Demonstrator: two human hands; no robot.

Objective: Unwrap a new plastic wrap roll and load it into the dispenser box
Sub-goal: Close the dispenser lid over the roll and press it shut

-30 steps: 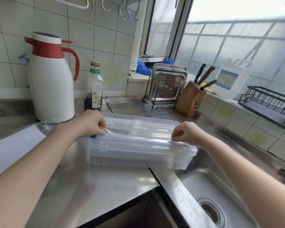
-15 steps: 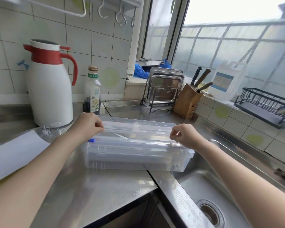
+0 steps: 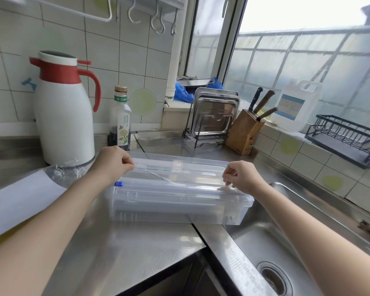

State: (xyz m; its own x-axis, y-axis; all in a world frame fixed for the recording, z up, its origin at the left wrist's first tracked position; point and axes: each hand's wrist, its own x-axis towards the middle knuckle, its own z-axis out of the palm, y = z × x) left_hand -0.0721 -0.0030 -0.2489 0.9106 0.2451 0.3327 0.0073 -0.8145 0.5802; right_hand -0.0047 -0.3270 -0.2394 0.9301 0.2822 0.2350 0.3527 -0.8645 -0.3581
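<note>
A clear plastic dispenser box (image 3: 179,208) lies on the steel counter, its lid folded back behind it, and the plastic wrap roll (image 3: 175,189) lies lengthwise inside. A small blue slider (image 3: 118,184) sits at the box's left end. My left hand (image 3: 112,163) pinches the left edge of a thin sheet of film (image 3: 165,178) drawn from the roll. At the right end of the box, my right hand (image 3: 241,177) pinches the film's other edge. The sheet spans the open box between both hands and is nearly see-through.
A white and red thermos jug (image 3: 62,112) and a sauce bottle (image 3: 121,120) stand behind the box. Crumpled clear wrapping (image 3: 66,169) and a white sheet (image 3: 19,199) lie left. The sink (image 3: 286,242) drops away at right. Steel trays (image 3: 214,116) and a knife block (image 3: 245,131) stand at the back.
Both hands have lifted slightly and moved back over the box, still pinching the film, which is stretched a little further. The view has tilted upward.
</note>
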